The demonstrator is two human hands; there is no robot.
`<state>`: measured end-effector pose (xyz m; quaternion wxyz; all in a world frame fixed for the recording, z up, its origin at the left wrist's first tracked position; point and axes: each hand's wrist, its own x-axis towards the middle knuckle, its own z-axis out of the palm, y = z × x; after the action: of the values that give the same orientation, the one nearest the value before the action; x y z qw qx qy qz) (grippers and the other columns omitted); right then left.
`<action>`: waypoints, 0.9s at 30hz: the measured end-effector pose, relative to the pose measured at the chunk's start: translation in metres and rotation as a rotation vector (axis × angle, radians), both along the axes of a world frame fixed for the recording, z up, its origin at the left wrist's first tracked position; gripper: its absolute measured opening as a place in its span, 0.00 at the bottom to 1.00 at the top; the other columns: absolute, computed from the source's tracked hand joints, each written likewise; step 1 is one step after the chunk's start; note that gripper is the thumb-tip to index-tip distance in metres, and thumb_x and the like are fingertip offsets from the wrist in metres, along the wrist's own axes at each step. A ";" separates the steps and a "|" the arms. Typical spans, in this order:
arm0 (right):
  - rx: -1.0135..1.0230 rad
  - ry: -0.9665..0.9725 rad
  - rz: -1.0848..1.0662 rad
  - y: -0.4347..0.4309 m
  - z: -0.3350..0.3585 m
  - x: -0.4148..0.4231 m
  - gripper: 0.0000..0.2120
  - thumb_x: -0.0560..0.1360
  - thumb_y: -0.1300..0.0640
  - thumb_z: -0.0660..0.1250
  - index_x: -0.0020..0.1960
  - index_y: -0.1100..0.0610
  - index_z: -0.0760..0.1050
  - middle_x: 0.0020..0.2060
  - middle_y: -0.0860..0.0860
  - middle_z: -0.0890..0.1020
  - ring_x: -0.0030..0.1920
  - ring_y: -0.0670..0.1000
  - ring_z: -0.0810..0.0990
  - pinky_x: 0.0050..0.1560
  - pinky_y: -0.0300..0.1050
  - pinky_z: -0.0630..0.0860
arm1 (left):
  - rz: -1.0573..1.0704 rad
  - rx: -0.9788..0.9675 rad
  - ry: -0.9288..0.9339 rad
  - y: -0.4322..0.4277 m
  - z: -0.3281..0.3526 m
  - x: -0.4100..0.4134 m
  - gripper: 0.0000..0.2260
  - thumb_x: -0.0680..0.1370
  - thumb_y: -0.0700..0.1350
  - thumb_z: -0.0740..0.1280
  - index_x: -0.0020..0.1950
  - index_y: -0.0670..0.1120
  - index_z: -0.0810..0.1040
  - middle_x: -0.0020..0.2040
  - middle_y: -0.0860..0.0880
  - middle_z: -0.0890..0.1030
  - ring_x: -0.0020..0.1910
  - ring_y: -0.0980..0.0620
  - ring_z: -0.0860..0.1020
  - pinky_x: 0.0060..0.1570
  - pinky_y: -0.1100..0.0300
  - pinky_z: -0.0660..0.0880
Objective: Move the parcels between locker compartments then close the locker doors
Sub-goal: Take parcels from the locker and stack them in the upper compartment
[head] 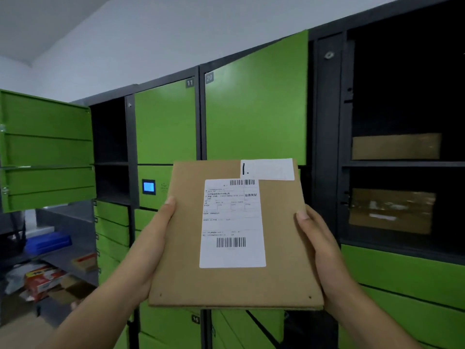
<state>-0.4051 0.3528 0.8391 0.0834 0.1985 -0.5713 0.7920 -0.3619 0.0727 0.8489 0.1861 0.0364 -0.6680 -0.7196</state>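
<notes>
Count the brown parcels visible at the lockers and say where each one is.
3. One flat parcel held between left hand and right hand; one in the upper open compartment at right; one in the compartment below. Others may be hidden.

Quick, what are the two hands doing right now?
Left hand: closed on the left edge of the flat brown parcel.
Right hand: closed on the parcel's right edge.

The head view looks forward and slightly upward, close to the green lockers (256,109) (wide-angle, edges bowed).
</notes>
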 end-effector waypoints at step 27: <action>-0.043 -0.038 -0.706 0.328 0.111 -0.022 0.31 0.72 0.36 0.75 0.65 0.57 0.77 0.54 0.56 0.88 0.52 0.59 0.88 0.44 0.51 0.82 | -0.500 0.124 0.279 0.320 0.088 -0.120 0.13 0.85 0.55 0.62 0.56 0.53 0.84 0.47 0.58 0.90 0.42 0.62 0.87 0.47 0.58 0.76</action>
<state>-0.4271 0.6810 0.9502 0.3456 -0.0276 -0.5892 0.7299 -0.4818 0.3931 0.9371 0.0905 -0.2175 -0.5787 -0.7808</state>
